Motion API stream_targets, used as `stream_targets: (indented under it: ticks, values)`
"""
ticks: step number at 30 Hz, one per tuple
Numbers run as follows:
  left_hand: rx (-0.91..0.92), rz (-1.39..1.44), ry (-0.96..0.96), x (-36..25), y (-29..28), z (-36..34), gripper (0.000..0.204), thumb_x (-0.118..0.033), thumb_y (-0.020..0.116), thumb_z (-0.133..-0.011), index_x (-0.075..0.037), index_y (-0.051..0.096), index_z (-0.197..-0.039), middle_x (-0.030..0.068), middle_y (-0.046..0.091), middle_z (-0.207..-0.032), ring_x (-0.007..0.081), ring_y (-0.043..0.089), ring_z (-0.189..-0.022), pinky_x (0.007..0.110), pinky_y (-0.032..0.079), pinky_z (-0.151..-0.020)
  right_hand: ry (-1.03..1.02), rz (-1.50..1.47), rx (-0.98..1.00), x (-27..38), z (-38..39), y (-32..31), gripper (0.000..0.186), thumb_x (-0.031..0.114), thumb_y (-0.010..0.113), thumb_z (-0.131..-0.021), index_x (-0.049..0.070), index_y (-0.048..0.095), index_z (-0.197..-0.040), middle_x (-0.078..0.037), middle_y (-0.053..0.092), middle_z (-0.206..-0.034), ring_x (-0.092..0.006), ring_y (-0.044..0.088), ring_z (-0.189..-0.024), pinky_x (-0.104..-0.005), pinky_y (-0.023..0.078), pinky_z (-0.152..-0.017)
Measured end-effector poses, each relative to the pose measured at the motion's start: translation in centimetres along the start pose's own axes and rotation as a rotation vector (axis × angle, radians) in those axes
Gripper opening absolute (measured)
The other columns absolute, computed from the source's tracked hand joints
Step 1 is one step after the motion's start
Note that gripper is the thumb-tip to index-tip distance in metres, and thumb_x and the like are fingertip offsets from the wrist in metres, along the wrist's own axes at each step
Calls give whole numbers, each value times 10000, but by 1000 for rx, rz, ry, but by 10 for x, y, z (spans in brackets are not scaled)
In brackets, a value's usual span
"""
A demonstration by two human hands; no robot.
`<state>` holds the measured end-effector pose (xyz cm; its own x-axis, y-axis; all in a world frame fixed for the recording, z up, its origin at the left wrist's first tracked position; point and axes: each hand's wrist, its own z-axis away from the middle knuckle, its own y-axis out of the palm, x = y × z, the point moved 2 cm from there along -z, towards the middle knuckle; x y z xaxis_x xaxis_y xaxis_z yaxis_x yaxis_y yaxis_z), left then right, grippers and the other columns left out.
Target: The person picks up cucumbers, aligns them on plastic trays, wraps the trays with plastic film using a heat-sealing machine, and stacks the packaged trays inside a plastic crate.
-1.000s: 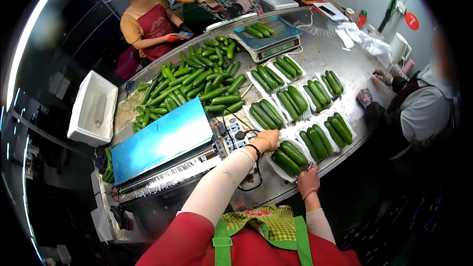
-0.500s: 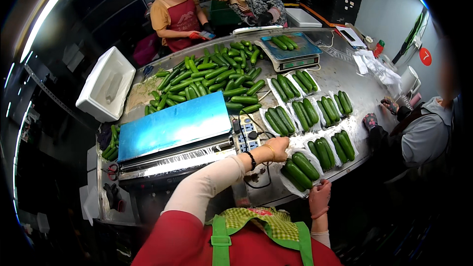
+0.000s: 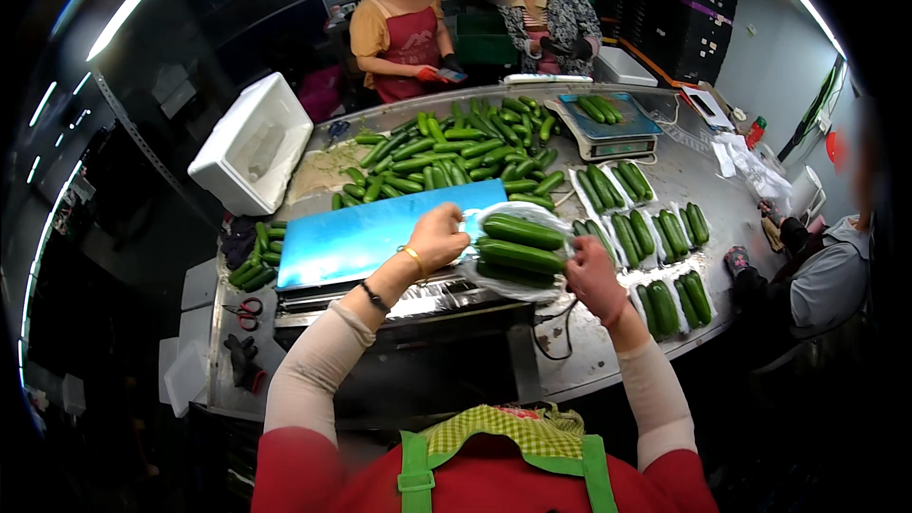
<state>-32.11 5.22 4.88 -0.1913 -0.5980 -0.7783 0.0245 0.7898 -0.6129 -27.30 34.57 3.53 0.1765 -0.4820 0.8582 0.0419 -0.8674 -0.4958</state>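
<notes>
Green cucumbers on tray lie crosswise between your hands, long axes left-right, raised over the wrapper's blue plate; left hand and right hand each grip an end, equally near.

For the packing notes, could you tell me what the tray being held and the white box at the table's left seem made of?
Tray: white foam, apparently film-wrapped, judging by the glossy crinkles. White box: likely expanded foam, thick-walled and matte.
</notes>
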Motion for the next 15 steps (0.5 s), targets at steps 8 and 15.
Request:
stream_targets:
  ticks: [8, 15]
  values:
    - [-229, -116, -236, 127, -137, 36, 278, -113, 656, -684, 29, 630, -922, 107, 644, -709, 211, 624, -652, 338, 510, -629, -23, 51, 214, 73, -93, 161, 411, 147, 578, -775, -102, 533, -1099, -297, 634, -1024, -431, 620, -992, -407, 490, -906]
    - [-264, 11, -346, 199, -169, 47, 260, -64, 666, -692, 29, 608, -929, 53, 611, -687, 131, 566, -624, 281, 470, -581, -7, 209, 315, 92, -122, 230, 426, 187, 601, -801, -103, 534, -1106, -321, 636, -1075, -433, 622, -1047, -418, 486, -925]
